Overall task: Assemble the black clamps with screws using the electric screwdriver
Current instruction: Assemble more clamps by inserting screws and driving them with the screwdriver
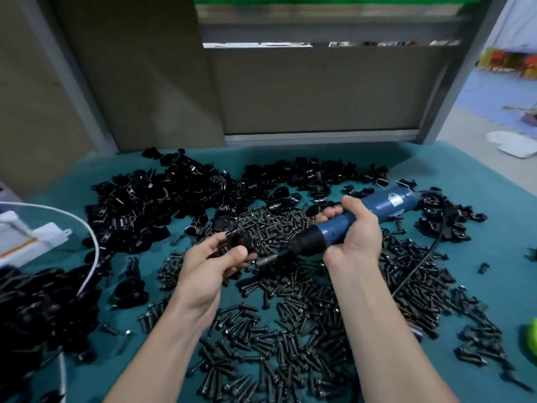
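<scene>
Head view: the left hand (215, 257) is raised just above the table, thumb and curled fingers pinching a black clamp (239, 238). The right hand (354, 231) is wrapped round the blue barrel of the electric screwdriver (377, 203), fingers curled over the top and thumb underneath. The tool lies at a slant, its rear end up and to the right and its black nose pointing down-left. Its metal bit (267, 260) ends just beside the left thumb, close under the clamp. Whether the bit is seated on a screw head there is hard to tell, since the spot is small and dark.

Both hands hover over a teal table cover (479, 286). A wide scatter of loose black screws (276, 344) lies under and in front of the forearms. Beyond it, a heap of loose black clamps (162, 199) stretches across the far side of the table. Another dark, blurred pile of clamps (35, 309) sits at the near left. The screwdriver's black cord (427, 257) runs from its rear end and curves down across the screws on the right. At the left edge a white cable (91, 242) arcs past a white box (29, 239).
</scene>
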Tool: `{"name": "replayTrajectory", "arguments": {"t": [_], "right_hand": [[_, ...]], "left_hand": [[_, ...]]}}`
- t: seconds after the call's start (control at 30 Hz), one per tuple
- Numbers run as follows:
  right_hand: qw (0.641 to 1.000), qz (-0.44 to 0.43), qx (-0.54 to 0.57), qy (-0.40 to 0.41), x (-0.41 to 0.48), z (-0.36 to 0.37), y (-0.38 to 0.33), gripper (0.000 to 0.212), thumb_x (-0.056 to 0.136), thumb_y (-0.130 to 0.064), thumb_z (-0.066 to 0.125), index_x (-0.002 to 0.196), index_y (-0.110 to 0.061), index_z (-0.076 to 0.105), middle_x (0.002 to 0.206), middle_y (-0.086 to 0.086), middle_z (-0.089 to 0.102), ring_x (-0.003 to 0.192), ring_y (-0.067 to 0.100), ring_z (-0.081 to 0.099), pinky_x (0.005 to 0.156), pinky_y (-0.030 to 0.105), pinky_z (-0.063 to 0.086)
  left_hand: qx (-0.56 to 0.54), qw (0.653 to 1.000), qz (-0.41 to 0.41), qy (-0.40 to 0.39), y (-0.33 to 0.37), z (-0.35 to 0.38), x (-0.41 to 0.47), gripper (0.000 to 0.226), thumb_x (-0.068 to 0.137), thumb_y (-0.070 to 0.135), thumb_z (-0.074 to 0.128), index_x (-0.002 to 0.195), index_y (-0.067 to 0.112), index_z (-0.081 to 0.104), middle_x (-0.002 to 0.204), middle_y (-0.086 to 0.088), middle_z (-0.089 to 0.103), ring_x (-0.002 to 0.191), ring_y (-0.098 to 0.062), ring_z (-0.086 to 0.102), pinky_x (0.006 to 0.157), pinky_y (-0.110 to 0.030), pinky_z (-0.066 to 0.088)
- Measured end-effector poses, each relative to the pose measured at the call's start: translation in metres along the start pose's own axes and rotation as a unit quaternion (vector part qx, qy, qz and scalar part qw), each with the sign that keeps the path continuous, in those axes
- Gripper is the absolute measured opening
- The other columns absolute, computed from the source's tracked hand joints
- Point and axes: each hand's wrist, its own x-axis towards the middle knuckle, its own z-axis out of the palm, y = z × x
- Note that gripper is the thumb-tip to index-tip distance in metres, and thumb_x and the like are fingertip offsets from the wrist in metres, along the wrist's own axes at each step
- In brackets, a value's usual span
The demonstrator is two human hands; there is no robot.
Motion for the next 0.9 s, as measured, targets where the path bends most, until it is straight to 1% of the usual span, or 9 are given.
{"name": "replayTrajectory", "arguments": {"t": [0.07, 0.13, 0.2, 0.3, 0.37, 0.57, 0.73, 0.83, 0.9], "right_hand": [[0.999, -0.004, 0.040, 0.015, 0.006, -0.003, -0.002, 0.016, 0.091, 0.001, 0.063, 0.086, -0.009, 0.052, 0.060, 0.003, 0.051, 0.047, 0.017, 0.051, 0.050, 0.027, 0.047], [0.998, -0.011, 0.052, 0.026, 0.010, -0.009, -0.005, 0.016, 0.090, 0.002, 0.063, 0.087, -0.009, 0.052, 0.060, 0.003, 0.051, 0.048, 0.018, 0.050, 0.051, 0.028, 0.046], [0.998, -0.013, 0.054, 0.032, 0.012, -0.015, -0.006, 0.016, 0.089, 0.002, 0.063, 0.087, -0.010, 0.052, 0.060, 0.003, 0.052, 0.048, 0.018, 0.051, 0.051, 0.028, 0.046], [0.997, -0.016, 0.064, 0.028, 0.014, -0.017, -0.006, 0.016, 0.089, 0.002, 0.062, 0.086, -0.010, 0.051, 0.059, 0.003, 0.052, 0.047, 0.017, 0.051, 0.050, 0.027, 0.046], [0.997, -0.023, 0.066, 0.029, 0.015, -0.019, -0.006, 0.016, 0.088, 0.003, 0.062, 0.087, -0.010, 0.052, 0.059, 0.003, 0.053, 0.046, 0.018, 0.052, 0.050, 0.027, 0.047], [0.997, -0.035, 0.069, 0.024, 0.011, -0.025, -0.003, 0.017, 0.089, 0.004, 0.062, 0.088, -0.009, 0.051, 0.061, 0.004, 0.052, 0.049, 0.018, 0.052, 0.053, 0.028, 0.047], [0.997, -0.042, 0.071, 0.010, 0.009, -0.023, 0.000, 0.018, 0.089, 0.006, 0.060, 0.093, -0.009, 0.050, 0.062, 0.004, 0.051, 0.051, 0.018, 0.052, 0.054, 0.030, 0.048], [0.997, -0.045, 0.069, 0.002, 0.009, -0.021, 0.002, 0.019, 0.090, 0.006, 0.058, 0.097, -0.008, 0.050, 0.062, 0.004, 0.051, 0.052, 0.018, 0.052, 0.055, 0.030, 0.048], [0.996, -0.044, 0.075, -0.007, 0.008, -0.022, 0.003, 0.019, 0.091, 0.006, 0.057, 0.099, -0.009, 0.049, 0.063, 0.004, 0.050, 0.052, 0.018, 0.052, 0.055, 0.030, 0.049]], "left_hand": [[-0.003, 1.000, -0.008, -0.012, 0.001, -0.003, 0.002, 0.030, 0.085, -0.006, 0.072, 0.100, 0.019, 0.067, 0.092, -0.007, 0.082, 0.085, -0.021, 0.078, 0.087, -0.036, 0.056], [-0.006, 0.999, -0.019, -0.033, 0.001, -0.005, 0.003, 0.037, 0.077, 0.000, 0.076, 0.111, 0.010, 0.067, 0.098, -0.013, 0.081, 0.088, -0.027, 0.079, 0.076, -0.029, 0.061], [0.015, 0.999, -0.018, -0.044, 0.002, -0.006, 0.004, 0.033, 0.079, -0.001, 0.075, 0.112, 0.005, 0.069, 0.101, -0.018, 0.080, 0.089, -0.030, 0.079, 0.071, -0.025, 0.062], [0.053, 0.997, -0.004, -0.056, -0.001, -0.007, 0.006, 0.020, 0.088, -0.008, 0.071, 0.103, 0.006, 0.074, 0.097, -0.014, 0.080, 0.089, -0.030, 0.079, 0.070, -0.023, 0.061], [0.072, 0.996, 0.002, -0.056, -0.004, -0.006, 0.005, 0.020, 0.089, -0.009, 0.071, 0.101, 0.007, 0.075, 0.094, -0.010, 0.081, 0.089, -0.030, 0.079, 0.071, -0.023, 0.061], [0.079, 0.996, 0.003, -0.043, -0.007, -0.004, 0.001, 0.021, 0.089, -0.008, 0.072, 0.100, 0.009, 0.075, 0.095, -0.010, 0.081, 0.088, -0.029, 0.080, 0.071, -0.023, 0.062], [0.095, 0.995, -0.005, -0.012, -0.009, -0.005, 0.000, 0.023, 0.089, 0.001, 0.076, 0.105, 0.017, 0.073, 0.094, -0.006, 0.082, 0.090, -0.026, 0.080, 0.080, -0.032, 0.059], [0.109, 0.994, -0.012, 0.002, -0.012, -0.005, 0.000, 0.019, 0.093, 0.008, 0.075, 0.111, 0.006, 0.072, 0.092, -0.010, 0.082, 0.088, -0.027, 0.080, 0.080, -0.034, 0.061], [0.095, 0.995, -0.027, 0.001, -0.011, -0.004, -0.001, 0.018, 0.097, 0.016, 0.070, 0.102, -0.001, 0.073, 0.090, -0.016, 0.080, 0.084, -0.029, 0.080, 0.072, -0.031, 0.063]]}}
